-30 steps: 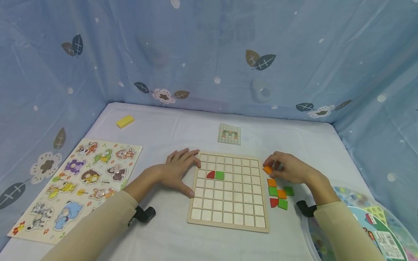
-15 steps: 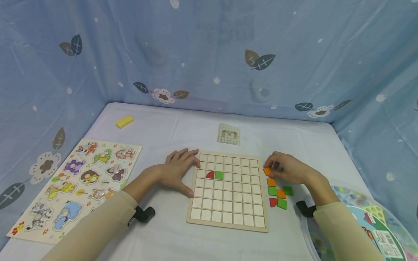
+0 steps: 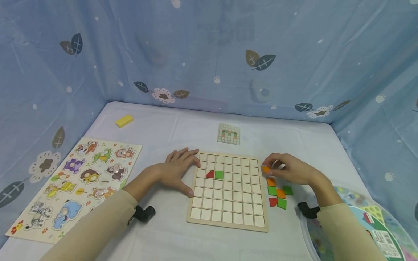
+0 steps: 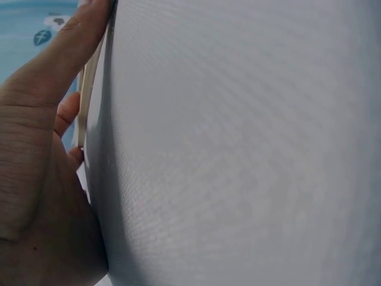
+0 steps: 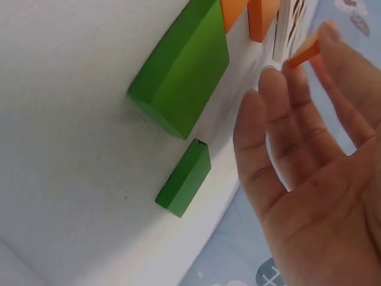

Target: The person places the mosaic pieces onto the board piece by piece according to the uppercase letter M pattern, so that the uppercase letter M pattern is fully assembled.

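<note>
A wooden grid board (image 3: 228,226) lies on the white cloth in front of me. My left hand (image 3: 177,171) rests at its left edge, fingers spread, with fingertips and thumb against the frame. Two tiles sit side by side in the grid: a red quarter-circle tile (image 3: 210,174) and a green square tile (image 3: 219,175). Just off the board's right edge, my right hand (image 3: 289,169) pinches an orange square tile (image 3: 266,169) between thumb and fingers. The right wrist view shows this tile tilted and raised off the cloth.
Several loose tiles lie right of the board, among them a green tile (image 3: 282,203) and a red tile (image 3: 273,202). A pattern card (image 3: 228,133) lies behind it. Left are an animal puzzle (image 3: 111,156) and a yellow block (image 3: 124,121); a clear round container (image 3: 308,232) stands right.
My right hand has shifted slightly left with the orange tile, which now overlaps the board's right edge in the head view. The left hand stays where it was.
</note>
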The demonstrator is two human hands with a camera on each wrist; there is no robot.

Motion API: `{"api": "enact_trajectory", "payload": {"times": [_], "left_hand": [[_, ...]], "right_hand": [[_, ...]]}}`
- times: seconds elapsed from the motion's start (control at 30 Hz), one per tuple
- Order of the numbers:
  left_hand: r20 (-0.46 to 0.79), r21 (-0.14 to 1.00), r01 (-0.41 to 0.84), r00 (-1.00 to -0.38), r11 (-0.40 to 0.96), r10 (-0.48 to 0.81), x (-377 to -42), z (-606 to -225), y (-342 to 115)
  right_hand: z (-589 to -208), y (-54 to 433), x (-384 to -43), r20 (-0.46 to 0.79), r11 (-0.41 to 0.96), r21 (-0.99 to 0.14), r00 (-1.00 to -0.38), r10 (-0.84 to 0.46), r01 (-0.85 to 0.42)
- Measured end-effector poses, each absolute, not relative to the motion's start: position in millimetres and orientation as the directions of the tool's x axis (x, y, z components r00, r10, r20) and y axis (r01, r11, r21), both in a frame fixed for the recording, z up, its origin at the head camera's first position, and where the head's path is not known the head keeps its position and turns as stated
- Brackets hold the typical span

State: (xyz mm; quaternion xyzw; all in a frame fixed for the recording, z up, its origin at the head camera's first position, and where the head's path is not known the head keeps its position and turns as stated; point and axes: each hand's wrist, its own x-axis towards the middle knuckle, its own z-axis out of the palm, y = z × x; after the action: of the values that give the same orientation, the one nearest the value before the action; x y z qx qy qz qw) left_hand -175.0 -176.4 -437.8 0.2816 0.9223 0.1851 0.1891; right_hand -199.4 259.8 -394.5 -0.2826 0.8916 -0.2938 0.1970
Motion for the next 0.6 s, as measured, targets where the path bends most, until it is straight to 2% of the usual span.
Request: {"api": "enact_trajectory", "payload": {"times": [0.6], "left_hand": [[-0.238, 0.445, 0.458, -0.768, 0.77, 0.595, -175.1, -436.8, -176.9]], "right_hand": [[-395.5, 260.0, -196.9, -0.098, 0.473, -0.818, -0.732, -0.674, -0.326]]}}
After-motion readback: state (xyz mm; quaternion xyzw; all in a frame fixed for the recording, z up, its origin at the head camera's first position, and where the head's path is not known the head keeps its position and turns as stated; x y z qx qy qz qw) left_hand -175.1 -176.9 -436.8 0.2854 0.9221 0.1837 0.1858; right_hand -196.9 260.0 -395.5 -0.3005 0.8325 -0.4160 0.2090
